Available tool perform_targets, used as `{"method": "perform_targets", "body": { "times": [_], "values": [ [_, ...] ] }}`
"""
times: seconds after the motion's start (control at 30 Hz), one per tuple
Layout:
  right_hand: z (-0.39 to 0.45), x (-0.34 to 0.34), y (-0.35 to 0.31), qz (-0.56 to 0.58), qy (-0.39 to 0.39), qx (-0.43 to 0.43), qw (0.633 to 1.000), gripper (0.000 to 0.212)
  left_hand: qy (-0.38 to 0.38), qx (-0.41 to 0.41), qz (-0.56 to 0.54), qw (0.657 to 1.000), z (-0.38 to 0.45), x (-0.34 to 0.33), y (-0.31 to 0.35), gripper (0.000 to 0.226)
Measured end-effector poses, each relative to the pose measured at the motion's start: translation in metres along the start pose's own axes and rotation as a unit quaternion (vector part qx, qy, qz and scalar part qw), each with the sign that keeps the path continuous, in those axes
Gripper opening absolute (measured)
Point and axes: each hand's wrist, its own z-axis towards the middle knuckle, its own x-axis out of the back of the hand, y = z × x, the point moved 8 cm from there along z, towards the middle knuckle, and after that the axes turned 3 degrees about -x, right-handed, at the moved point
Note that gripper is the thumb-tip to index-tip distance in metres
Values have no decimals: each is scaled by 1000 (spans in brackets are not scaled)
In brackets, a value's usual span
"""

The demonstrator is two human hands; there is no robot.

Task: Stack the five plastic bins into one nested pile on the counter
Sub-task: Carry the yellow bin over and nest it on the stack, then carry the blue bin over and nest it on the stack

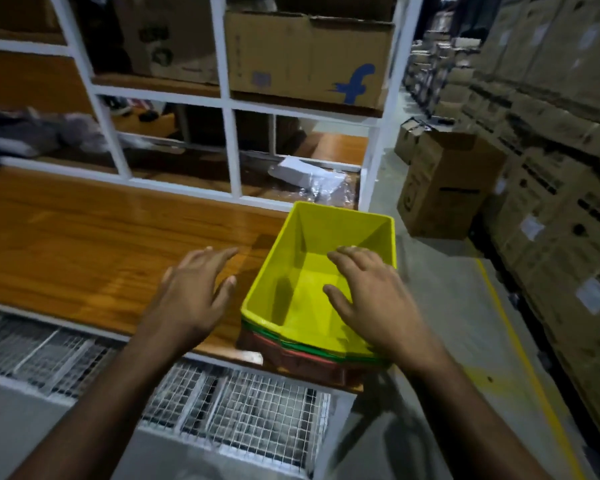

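A nested pile of plastic bins stands at the right end of the wooden counter (84, 244). The yellow bin (312, 268) is on top and holds nothing. Under it show a green rim (291, 342) and a red bin (302, 362) at the bottom. My left hand (191, 299) hovers over the counter just left of the pile, fingers spread and holding nothing. My right hand (371, 299) hangs over the yellow bin's right half, fingers spread, gripping nothing.
A white shelf frame (227, 98) rises behind the counter with cardboard boxes (309, 60) on it. Wire mesh (243, 410) lies under the counter's front edge. Stacked cartons (551, 168) line the aisle on the right, and a yellow floor line (520, 344) runs along them.
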Motion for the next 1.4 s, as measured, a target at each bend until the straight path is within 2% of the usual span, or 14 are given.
{"method": "perform_targets", "body": {
  "times": [0.1, 0.3, 0.43, 0.53, 0.7, 0.87, 1.13, 1.4],
  "values": [
    [7, -12, -53, -20, 10, 47, 999, 61, 30, 29, 47, 998, -27, 17, -27, 56],
    [29, -61, -178, -26, -55, 133, 989, 70, 52, 132, 72, 987, -101, 52, -135, 63],
    [52, -112, -304, -15, -107, 188, 976, 71, 80, 189, 91, 974, -159, 95, -241, 60],
    [64, -140, -370, -15, -112, 214, 970, 72, 78, 202, 115, 969, -181, 116, -299, 58],
    [89, -192, -533, 21, -132, 244, 960, 77, 65, 258, 151, 952, -239, 188, -430, 62],
    [120, -226, -656, 43, -144, 268, 952, 74, 56, 281, 162, 944, -268, 245, -525, 62],
    [212, -289, -808, 55, -141, 302, 941, 75, 70, 304, 181, 933, -252, 302, -675, 64],
    [372, -369, -929, 96, -121, 272, 950, 74, 67, 275, 197, 938, -152, 354, -862, 67]
  ]
}}
